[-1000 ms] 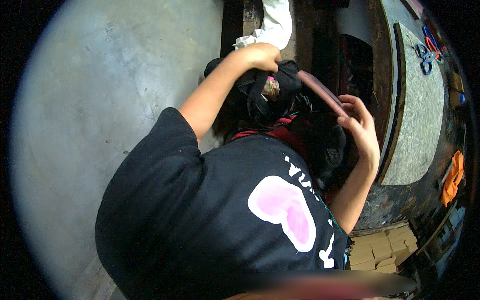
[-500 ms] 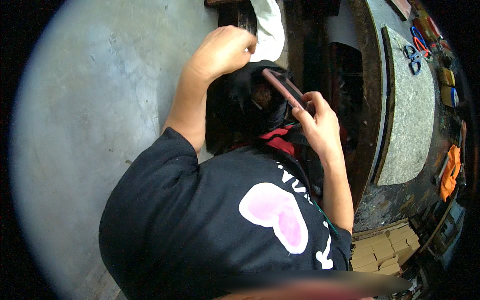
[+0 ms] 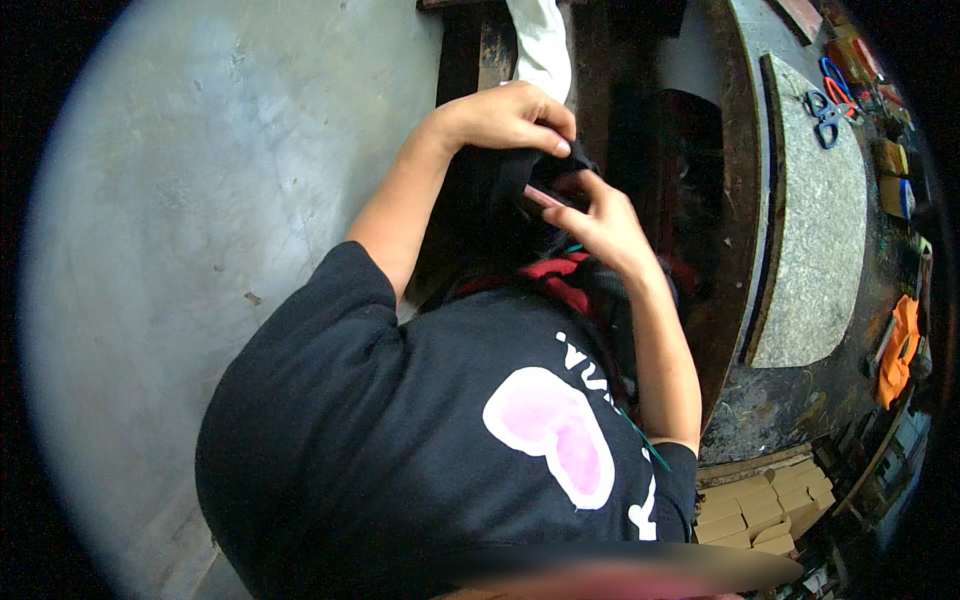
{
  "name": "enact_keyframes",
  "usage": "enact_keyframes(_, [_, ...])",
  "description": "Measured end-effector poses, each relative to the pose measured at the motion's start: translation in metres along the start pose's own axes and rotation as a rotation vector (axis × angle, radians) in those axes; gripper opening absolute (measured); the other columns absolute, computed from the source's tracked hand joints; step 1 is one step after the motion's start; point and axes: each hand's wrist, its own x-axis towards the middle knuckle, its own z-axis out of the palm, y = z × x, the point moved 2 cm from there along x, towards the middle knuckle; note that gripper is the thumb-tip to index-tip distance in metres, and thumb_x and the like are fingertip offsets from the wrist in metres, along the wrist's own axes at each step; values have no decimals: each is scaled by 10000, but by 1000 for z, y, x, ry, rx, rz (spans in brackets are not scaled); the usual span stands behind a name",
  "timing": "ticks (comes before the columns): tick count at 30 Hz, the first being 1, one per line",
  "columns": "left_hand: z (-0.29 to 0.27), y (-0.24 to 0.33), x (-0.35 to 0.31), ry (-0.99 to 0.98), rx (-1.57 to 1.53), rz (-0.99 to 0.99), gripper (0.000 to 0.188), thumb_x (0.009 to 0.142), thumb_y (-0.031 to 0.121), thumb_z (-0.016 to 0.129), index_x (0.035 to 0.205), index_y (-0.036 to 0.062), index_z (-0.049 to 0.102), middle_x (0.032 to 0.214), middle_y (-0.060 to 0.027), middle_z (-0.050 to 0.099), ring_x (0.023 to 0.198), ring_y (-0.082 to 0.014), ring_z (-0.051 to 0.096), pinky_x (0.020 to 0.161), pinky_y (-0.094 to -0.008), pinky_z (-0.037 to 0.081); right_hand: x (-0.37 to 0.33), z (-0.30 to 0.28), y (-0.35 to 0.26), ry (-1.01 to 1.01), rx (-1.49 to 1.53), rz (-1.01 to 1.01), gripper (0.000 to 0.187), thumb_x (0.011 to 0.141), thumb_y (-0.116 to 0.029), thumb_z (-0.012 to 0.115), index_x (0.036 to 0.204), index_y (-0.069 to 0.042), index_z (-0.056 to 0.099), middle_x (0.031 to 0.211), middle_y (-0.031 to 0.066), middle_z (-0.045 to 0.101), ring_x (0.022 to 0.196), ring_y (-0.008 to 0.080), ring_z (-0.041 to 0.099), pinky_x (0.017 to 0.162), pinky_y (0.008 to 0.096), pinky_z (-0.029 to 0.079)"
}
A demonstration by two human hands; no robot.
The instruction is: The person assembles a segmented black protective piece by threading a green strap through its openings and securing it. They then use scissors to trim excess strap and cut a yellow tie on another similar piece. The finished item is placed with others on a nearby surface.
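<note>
A flat, pink-edged mobile phone [image 3: 543, 197] is partly tucked into black fabric [image 3: 495, 190] at my lap. My right hand [image 3: 608, 228] is closed on the phone's near end, thumb on top. At the fabric's far edge, my left hand [image 3: 512, 116] pinches the cloth between thumb and fingers and lifts it. Whether this fabric is a pocket, a bag or clothing I cannot tell. Red cloth [image 3: 560, 280] shows just below it, by my black shirt. The phone's far part is hidden.
On the right stands a dark workbench [image 3: 735, 410] with a grey slab [image 3: 815, 230], scissors [image 3: 824, 118] and an orange cloth [image 3: 900, 345]. Cardboard boxes [image 3: 760, 505] sit at the lower right. White cloth [image 3: 540, 50] hangs ahead, beside the concrete floor [image 3: 200, 220].
My right hand has lowered the phone leftward, partly into the black fabric. My left hand has moved right and down and now grips the fabric's edge.
</note>
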Motion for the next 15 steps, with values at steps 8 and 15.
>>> enact_keyframes(8, [-1,-22,-12,148,-250,-144,186,873,187,647,867,4,619,773,29,561,775,-78,493,719,-260,418,41,55,-28,185,-631,-87,598,733,-484,738,1054,-10,565,946,201,656,905,338,665,770,453,543])
enact_keyframes(15, [-28,-21,-24,141,-707,140,160,858,160,643,774,29,608,887,-151,675,840,-196,627,782,-309,484,33,4,-4,224,-423,-299,294,719,-288,759,861,-61,638,894,149,671,852,325,665,731,434,533])
